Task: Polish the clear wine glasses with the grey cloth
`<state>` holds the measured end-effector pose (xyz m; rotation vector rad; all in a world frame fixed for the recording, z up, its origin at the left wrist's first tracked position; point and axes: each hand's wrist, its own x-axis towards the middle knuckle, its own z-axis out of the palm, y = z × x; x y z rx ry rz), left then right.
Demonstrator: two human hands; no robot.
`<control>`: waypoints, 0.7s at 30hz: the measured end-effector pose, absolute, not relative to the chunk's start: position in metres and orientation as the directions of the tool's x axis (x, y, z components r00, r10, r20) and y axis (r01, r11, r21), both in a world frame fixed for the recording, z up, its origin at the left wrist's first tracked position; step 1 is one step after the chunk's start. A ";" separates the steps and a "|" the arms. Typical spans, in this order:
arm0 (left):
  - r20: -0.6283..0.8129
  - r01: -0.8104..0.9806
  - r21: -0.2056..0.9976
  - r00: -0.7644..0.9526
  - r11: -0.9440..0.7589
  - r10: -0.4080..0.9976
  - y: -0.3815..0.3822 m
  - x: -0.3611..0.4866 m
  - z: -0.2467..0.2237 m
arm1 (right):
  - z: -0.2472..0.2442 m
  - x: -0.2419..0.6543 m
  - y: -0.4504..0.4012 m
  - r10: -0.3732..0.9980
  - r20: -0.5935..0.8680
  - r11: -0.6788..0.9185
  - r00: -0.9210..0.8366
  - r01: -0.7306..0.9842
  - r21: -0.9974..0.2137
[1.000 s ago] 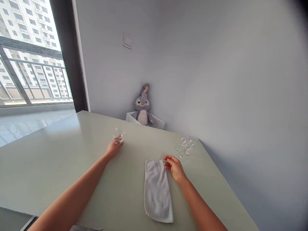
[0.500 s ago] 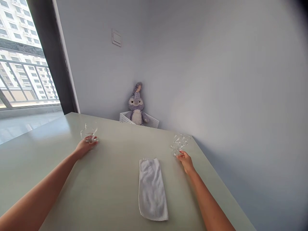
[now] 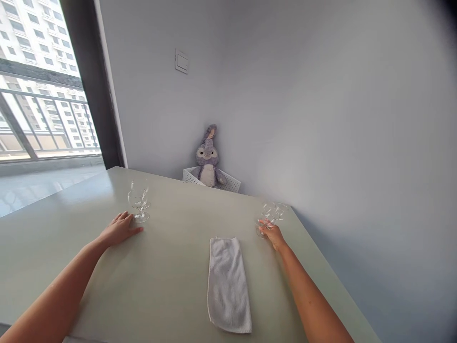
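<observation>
Pale green desk [image 3: 178, 214] meets a grey wall, with a window [image 3: 46, 85] and balcony railing off to the far left and a light switch [image 3: 181, 61] high on the wall. Along the far edge of the desk sits a white perforated basket [image 3: 231, 185], with a grey-purple stuffed rabbit [image 3: 207, 159] sitting in it, one ear up.

Left hand [image 3: 119, 229] lies palm down on the desk, fingers open and loosely spread, holding nothing. Its fingertips are just beside the foot of a clear stemmed glass [image 3: 139, 202], which stands upright toward the far left part of the desk.

Right hand [image 3: 273, 235] is near the right edge of the desk, fingers partly curled and closed onto the low part of a second stemmed glass [image 3: 272, 214]. That one's exact pose is hard to call (clear glass on a pale desk, edges blur, could be tilted). How firm the grip is cannot be told.

Folded white terry towel [image 3: 228, 286] lies lengthwise between the two hands, nearer the right hand and touching neither, its end close to the camera.
</observation>
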<state>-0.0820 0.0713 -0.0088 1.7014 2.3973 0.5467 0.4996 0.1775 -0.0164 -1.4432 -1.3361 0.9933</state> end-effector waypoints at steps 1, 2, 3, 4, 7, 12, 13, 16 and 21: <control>0.067 0.887 0.361 -0.333 0.288 0.941 0.069 -0.080 -0.006 | -0.017 0.499 0.180 0.996 0.015 -0.010 0.090 0.270 -0.963; 0.036 0.898 0.339 -0.310 0.280 0.950 0.066 -0.078 -0.003 | -0.018 0.497 0.182 0.996 0.011 -0.013 0.088 0.271 -0.962; 0.003 0.905 0.323 -0.292 0.276 0.956 0.064 -0.075 0.000 | -0.018 0.496 0.185 0.996 0.008 -0.016 0.087 0.272 -0.962; -0.007 0.900 0.325 -0.304 0.290 0.953 0.062 -0.071 0.003 | -0.019 0.495 0.187 0.996 0.006 -0.018 0.085 0.271 -0.962; 0.015 0.876 0.381 -0.325 0.295 0.945 0.061 -0.059 0.008 | -0.020 0.489 0.190 0.998 0.002 -0.017 0.070 0.265 -0.964; 0.076 0.879 0.399 -0.317 0.263 0.945 0.068 -0.047 0.001 | -0.020 0.471 0.187 1.000 0.005 -0.001 0.023 0.254 -0.967; 0.086 0.881 0.392 -0.323 0.266 0.942 0.070 -0.047 -0.002 | -0.019 0.466 0.185 1.000 0.008 0.003 0.016 0.252 -0.968; 0.123 0.880 0.387 -0.344 0.274 0.931 0.072 -0.049 -0.007 | -0.016 0.450 0.179 0.999 0.008 0.016 -0.034 0.262 -0.965; 0.126 0.872 0.384 -0.375 0.304 0.918 0.075 -0.058 -0.008 | -0.009 0.418 0.169 0.991 0.010 0.046 -0.131 0.274 -0.961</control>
